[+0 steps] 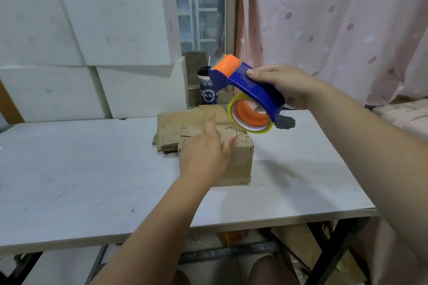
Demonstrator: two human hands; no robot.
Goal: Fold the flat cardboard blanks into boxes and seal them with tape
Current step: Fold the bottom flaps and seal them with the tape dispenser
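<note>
1. The only legible writing is white lettering, "HAGEE", on the dark blue cup [208,91]. The cup has a black lid and a straw and stands at the back of the bench [92,169].
2. The dispenser [249,83] is glossy blue plastic with an orange front guard and an orange hub. The tape [260,129] on it is a clear yellowish roll.
3. The right hand [287,87] holds the dispenser in the air above and just behind the box [238,159], its fingers [259,71] wrapped round the blue handle.
4. The box is brown corrugated card, folded into a cube with rough, ragged flap edges, and sits mid-bench.
5. The left hand [206,152] lies over the box's top left part, hiding that corner. Its fingers [210,122] are straight and spread, grasping nothing.
6. The blanks [173,132] lie in a flat stack of the same brown card, touching the box's far left side.
7. The bench is a pale, wood-grained board with a dark scuffed patch [286,122] under the tape.
8. Behind it, white foam-like blocks [115,25] are stacked on the left, a window [201,11] is in the middle and a pink leaf-print curtain [335,18] hangs on the right.
</note>
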